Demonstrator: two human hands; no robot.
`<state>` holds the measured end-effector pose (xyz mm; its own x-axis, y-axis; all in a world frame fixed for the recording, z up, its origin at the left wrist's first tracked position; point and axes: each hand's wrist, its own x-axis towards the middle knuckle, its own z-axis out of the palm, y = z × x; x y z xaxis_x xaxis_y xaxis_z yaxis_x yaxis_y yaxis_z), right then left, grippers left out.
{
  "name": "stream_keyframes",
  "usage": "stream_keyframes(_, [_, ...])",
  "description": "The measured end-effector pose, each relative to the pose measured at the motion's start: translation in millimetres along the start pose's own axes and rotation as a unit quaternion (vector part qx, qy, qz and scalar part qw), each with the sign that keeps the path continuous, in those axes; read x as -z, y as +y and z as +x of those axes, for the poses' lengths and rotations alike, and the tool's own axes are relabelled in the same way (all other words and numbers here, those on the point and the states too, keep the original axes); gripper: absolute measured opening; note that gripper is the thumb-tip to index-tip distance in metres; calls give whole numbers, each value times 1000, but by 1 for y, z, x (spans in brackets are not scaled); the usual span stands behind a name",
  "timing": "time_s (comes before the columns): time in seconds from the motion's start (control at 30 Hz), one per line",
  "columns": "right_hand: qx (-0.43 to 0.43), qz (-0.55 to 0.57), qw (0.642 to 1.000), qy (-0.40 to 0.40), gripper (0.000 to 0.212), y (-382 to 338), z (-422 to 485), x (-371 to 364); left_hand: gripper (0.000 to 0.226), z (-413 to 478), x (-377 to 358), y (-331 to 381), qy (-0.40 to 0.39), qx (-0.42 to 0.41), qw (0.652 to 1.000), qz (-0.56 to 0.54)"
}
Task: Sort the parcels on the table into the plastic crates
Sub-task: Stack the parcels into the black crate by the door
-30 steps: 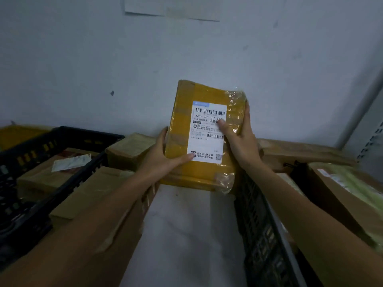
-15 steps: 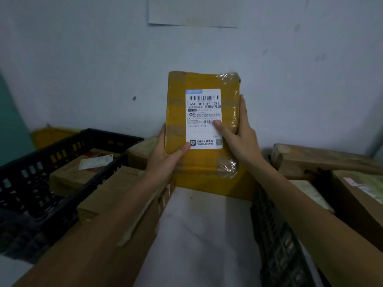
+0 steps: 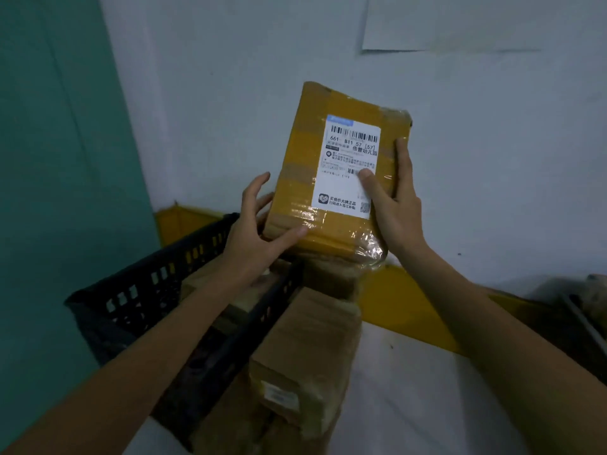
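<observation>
- A brown cardboard box (image 3: pixel 305 349) lies nearest, on the counter (image 3: pixel 427 405) below and between the two forearms, with a small white sticker (image 3: pixel 279 394) on its near end.
- A black plastic crate (image 3: pixel 157 290) sits just beside that box, under the left forearm; brown parcels lie inside it, mostly hidden by the arm.
- The left hand (image 3: pixel 259 238) is raised above the crate's far end, thumb pressed on the lower front edge of the yellow parcel (image 3: pixel 331 178) and fingers spread loosely behind its left side.
- The right hand (image 3: pixel 394 205) grips the parcel's right side: its thumb lies across the white shipping label (image 3: pixel 348 165) and the fingers reach up along the right edge.
- The yellow parcel is held up in the air between both hands, slightly tilted, label toward the camera; it is wrapped in clear tape that crinkles at the lower right corner.
- Directly below the held parcel, another tape-wrapped brown box (image 3: pixel 331 274) stands against the crate's far right corner.
- A yellow strip (image 3: pixel 410 297) runs along the counter's back edge, under the right wrist.
- Beyond the hands is a pale wall (image 3: pixel 262 60), with a sheet of paper (image 3: pixel 443 24) fixed above the right hand and a green panel (image 3: pixel 49 126) left of the left hand.
</observation>
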<state>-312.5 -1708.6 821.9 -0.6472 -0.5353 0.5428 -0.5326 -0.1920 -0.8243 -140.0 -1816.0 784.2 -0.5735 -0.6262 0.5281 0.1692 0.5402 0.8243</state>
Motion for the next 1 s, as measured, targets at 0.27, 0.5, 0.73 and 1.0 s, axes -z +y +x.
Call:
stream_keyframes(0.27, [-93,-25,994,-52,80,31,20,-149,69,33,118,-90,-41,50,995,81])
stream_keyframes(0.5, [-215,-86,972,-50,84,87,14,-212,88,50,183,-191,-198,94,909,354])
stream_keyframes(0.73, [-332,-112,933,-78,88,126,19,-242,90,47,186,-237,-305,150,757,558])
stream_keyframes(1.0, [-350,-119,925,-85,89,139,42,-278,106,47,188,-243,-183,142,816,529])
